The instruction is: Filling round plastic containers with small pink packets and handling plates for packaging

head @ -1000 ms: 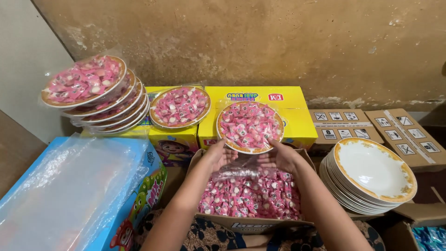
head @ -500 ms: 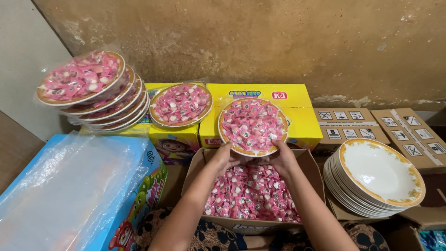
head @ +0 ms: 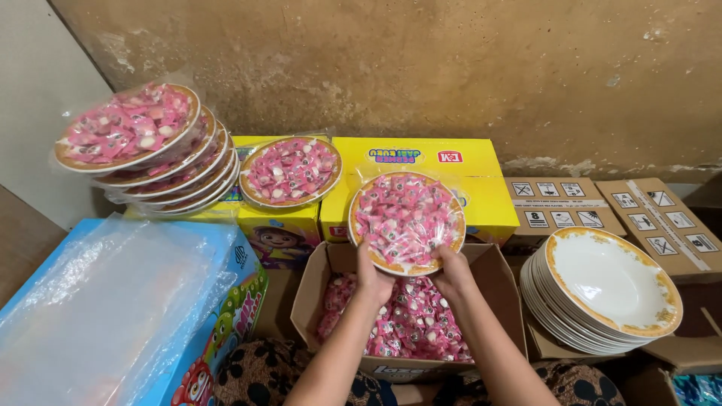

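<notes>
Both forearms run off the bottom edge, so only the wrists and hands show, and most of each palm is tucked behind the wrapped plate of pink candies (head: 407, 222), which hides how the fingers lie on its underside. The left hand (head: 374, 277) grips the plate's lower left rim with its thumb over the front edge and the fingers curled behind; the right hand (head: 453, 272) does the same at the lower right rim, thumb forward, the rest out of sight. The plate is held tilted toward the camera, above the open cardboard box (head: 310, 292) of loose pink candies (head: 402, 319) and in front of the yellow carton (head: 481, 197). The clear wrap over the plate glares, so single sweets are hard to tell apart. To the left a leaning stack of filled plates (head: 143, 146) rests near the wall, with one more filled plate (head: 292, 171) on a yellow box beside it. On the right sits a stack of empty white plates (head: 605, 289) with gold rims, its lower edge partly hidden by brown cartons. A blue box under a plastic sheet (head: 105, 301) is cut off at the lower left.
</notes>
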